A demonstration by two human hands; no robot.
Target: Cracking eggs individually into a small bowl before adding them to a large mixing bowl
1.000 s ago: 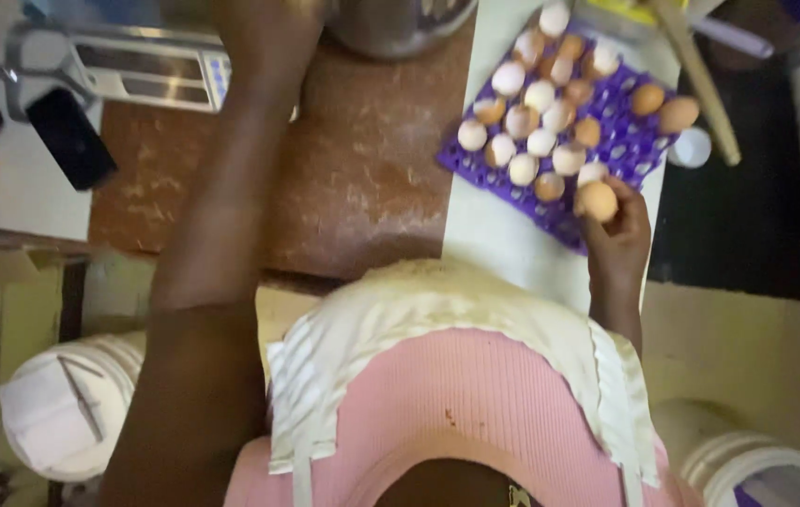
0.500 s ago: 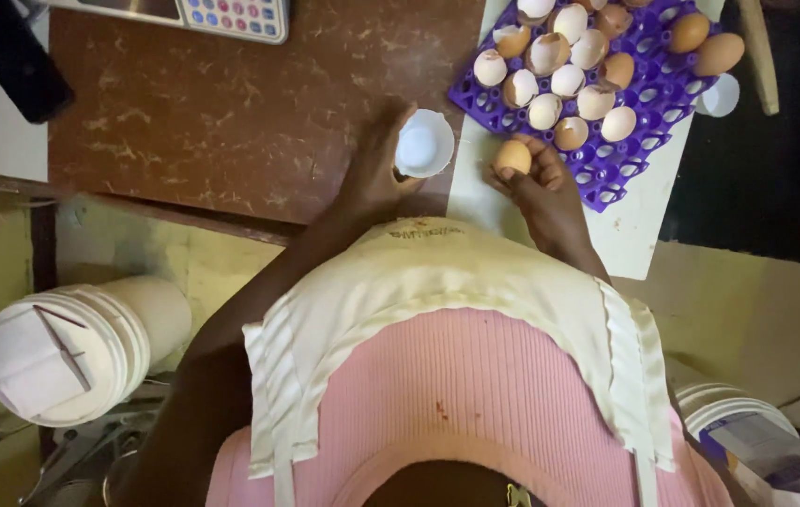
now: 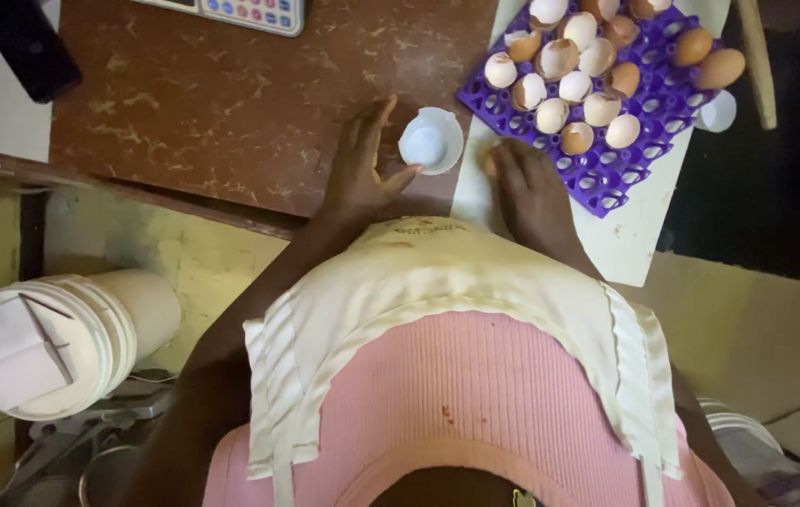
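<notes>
Flanking a small white bowl, both hands — left loose, right cupping an egg — beside the purple egg tray.

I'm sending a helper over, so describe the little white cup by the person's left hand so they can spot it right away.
Start at the brown table top, then go to its right edge beside the purple egg tray. The small white cup sits there, at the left hand's fingertips. It is round, open and white, unlike the eggs.
</notes>
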